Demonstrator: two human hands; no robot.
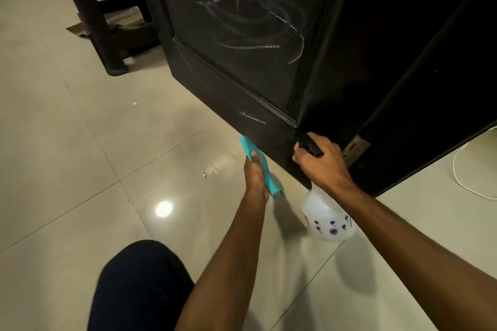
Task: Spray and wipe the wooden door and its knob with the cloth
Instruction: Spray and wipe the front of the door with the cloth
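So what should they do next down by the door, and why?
Probably squeeze the trigger to spray the low rail. The right hand holds the spray bottle with its nozzle close to the door, where a white streak shows. The left hand holds the cloth at the bottom edge, ready to wipe.

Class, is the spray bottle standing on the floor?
No: the right hand grips the spray bottle by its black trigger head, holding it above the floor.

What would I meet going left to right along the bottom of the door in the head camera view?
Light glare on the floor tile → left hand → teal cloth → right hand → brass hinge → white cord.
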